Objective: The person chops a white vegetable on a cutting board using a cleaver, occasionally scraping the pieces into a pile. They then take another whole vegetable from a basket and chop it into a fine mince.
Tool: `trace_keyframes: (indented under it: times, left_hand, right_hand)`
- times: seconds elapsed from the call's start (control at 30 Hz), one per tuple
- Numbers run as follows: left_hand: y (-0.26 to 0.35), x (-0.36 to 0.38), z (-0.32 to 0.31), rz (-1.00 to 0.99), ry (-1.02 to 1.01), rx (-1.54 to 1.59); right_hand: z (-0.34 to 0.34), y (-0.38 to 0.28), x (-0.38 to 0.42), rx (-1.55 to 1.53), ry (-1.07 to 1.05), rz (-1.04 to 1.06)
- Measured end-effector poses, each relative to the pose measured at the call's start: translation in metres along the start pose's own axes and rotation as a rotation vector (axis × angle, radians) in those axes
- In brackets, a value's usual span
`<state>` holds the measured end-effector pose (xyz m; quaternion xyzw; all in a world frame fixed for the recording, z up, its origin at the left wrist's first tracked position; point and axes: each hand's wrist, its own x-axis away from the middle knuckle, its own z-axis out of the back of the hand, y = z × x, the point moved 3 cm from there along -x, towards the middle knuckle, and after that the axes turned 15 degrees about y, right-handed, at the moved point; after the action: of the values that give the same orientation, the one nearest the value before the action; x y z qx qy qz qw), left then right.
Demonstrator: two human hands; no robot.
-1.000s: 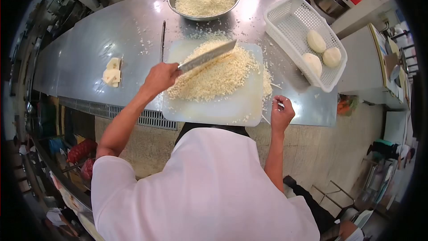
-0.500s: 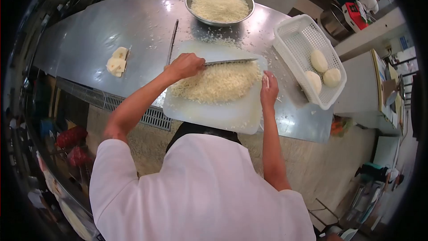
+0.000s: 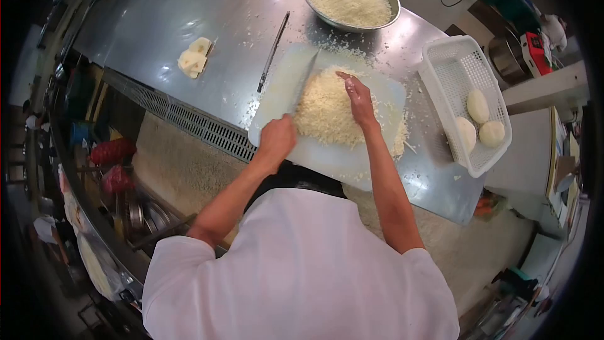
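My left hand (image 3: 277,141) is closed round the handle of a kitchen knife (image 3: 306,82). The blade points away from me, along the left side of a heap of finely chopped pale vegetable (image 3: 330,113). My right hand (image 3: 358,97) rests at the heap's right side, fingers stretched out and slightly bent, some bits stuck to them. Under the heap lies a white cutting board (image 3: 277,101), turned at an angle on the steel table. Some chopped bits have spilled past the board's right edge.
A metal bowl (image 3: 352,3) full of chopped bits stands at the back. To the right is a white perforated basket (image 3: 434,82) with peeled round vegetables (image 3: 478,107). Pale slices (image 3: 195,58) and a long thin dark bar (image 3: 274,51) lie on the steel table (image 3: 151,19).
My left hand has swung the knife from the heap's far edge to its left side. My right hand has moved from the board's right edge onto the heap. The camera view has shifted.
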<state>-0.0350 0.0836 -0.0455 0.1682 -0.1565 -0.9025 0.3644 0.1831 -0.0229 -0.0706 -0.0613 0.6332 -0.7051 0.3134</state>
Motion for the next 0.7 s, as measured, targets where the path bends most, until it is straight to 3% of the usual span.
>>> trace_keyframes:
  times: [0.07, 0.17, 0.3, 0.4, 0.53, 0.63, 0.7]
  left_hand:
    - [0.023, -0.003, 0.002, -0.073, 0.018, 0.189]
    - [0.055, 0.001, 0.047, -0.047, -0.052, 0.209]
    - [0.067, 0.014, 0.013, -0.033, -0.108, 0.248]
    - [0.065, -0.012, -0.048, -0.267, -0.021, 0.265]
    - [0.095, -0.018, 0.02, -0.199, -0.091, 0.279]
    - [0.095, 0.004, 0.02, -0.201, -0.134, 0.28]
    - [0.076, 0.001, -0.024, -0.289, -0.146, 0.27]
  right_hand:
    - [-0.011, -0.028, 0.005, -0.057, 0.0, 0.007]
    - [0.007, -0.063, 0.008, -0.13, 0.086, 0.094]
    - [0.041, -0.099, 0.014, -0.172, 0.272, 0.256]
    - [0.062, -0.108, 0.024, -0.148, 0.313, 0.277]
    - [0.099, -0.115, 0.044, -0.103, 0.41, 0.295]
    - [0.115, -0.109, 0.063, -0.098, 0.529, 0.274]
    - [0.118, -0.101, 0.073, -0.109, 0.566, 0.24]
